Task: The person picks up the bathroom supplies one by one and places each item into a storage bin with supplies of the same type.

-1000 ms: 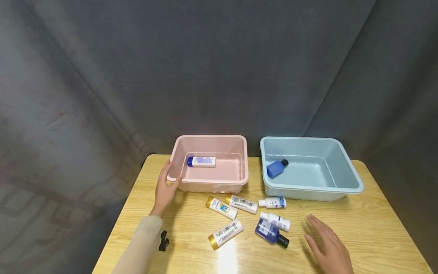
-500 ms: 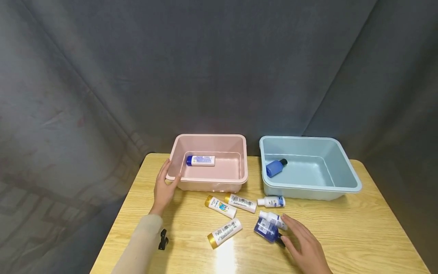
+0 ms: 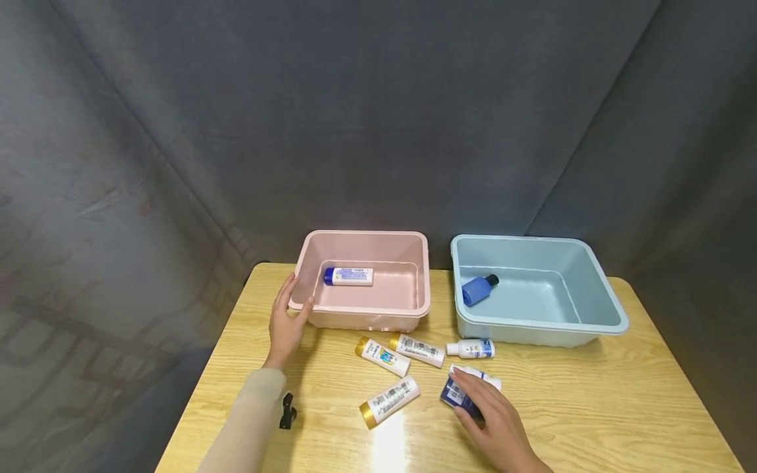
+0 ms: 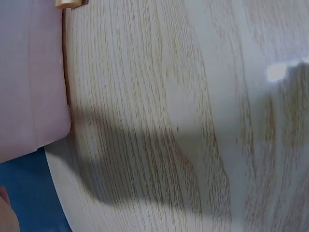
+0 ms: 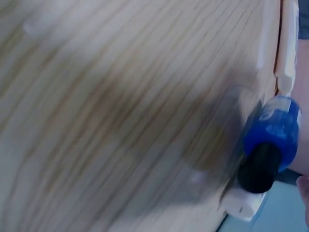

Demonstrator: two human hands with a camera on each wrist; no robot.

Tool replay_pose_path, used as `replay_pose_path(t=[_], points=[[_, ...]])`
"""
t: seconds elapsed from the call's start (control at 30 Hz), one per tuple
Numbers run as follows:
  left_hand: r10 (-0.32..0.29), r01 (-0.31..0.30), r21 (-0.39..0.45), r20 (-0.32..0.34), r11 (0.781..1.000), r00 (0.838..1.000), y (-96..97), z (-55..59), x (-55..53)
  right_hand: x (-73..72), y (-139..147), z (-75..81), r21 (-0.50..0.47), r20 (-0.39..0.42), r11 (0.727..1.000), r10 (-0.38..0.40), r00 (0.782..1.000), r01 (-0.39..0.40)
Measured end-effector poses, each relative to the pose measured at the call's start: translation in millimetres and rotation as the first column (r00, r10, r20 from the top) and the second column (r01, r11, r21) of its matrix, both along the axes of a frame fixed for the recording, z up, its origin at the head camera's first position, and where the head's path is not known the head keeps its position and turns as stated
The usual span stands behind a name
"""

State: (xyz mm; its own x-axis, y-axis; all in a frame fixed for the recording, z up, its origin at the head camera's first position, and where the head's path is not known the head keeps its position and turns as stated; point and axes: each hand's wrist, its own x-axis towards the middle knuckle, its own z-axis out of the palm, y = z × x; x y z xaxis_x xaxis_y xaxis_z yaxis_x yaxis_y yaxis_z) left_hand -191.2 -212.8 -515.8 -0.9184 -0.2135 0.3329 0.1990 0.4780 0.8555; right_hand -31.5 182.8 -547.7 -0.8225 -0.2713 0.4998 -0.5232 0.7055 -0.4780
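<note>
My left hand (image 3: pixel 286 328) rests at the near left corner of a pink bin (image 3: pixel 367 320), fingers along its side and thumb at the front rim. A fingertip (image 4: pixel 7 215) shows beside the bin wall in the left wrist view. My right hand (image 3: pixel 493 417) reaches over a dark blue bottle (image 3: pixel 454 393), its fingers and thumb spread to either side. That bottle lies against a white bottle (image 3: pixel 491 380), partly covered by the hand. In the right wrist view the blue bottle's black cap (image 5: pixel 260 166) faces the camera, with a fingertip (image 5: pixel 303 189) apart from it.
Several white tubes with gold caps, one nearest (image 3: pixel 390 402), lie mid-table. Another white bottle (image 3: pixel 470 348) lies before a light blue bin (image 3: pixel 544 328) holding a blue bottle (image 3: pixel 479 290). A blue-capped white bottle (image 3: pixel 351 276) lies inside the pink bin. A grey curtain (image 3: pixel 378 118) hangs behind.
My right hand has moved left from bare table to over the dark blue bottle, covering its cap in the head view. My left hand has stayed at the pink bin.
</note>
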Motion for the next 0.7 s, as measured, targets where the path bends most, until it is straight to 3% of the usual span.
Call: replay_pose_path(t=[0.2, 0.7], points=[[0.008, -0.006, 0.054, -0.035, 0.999, 0.999, 4.9, 1.7, -0.7, -5.5, -15.0, -3.8, -0.053, -0.053, 0.997, 0.057, 0.997, -0.060], [0.047, -0.047, 0.076, 0.006, 0.996, 0.999, 6.5, 1.5, -1.3, -10.7, -40.4, -3.4, -0.038, -0.068, 0.991, 0.127, 0.990, -0.130]])
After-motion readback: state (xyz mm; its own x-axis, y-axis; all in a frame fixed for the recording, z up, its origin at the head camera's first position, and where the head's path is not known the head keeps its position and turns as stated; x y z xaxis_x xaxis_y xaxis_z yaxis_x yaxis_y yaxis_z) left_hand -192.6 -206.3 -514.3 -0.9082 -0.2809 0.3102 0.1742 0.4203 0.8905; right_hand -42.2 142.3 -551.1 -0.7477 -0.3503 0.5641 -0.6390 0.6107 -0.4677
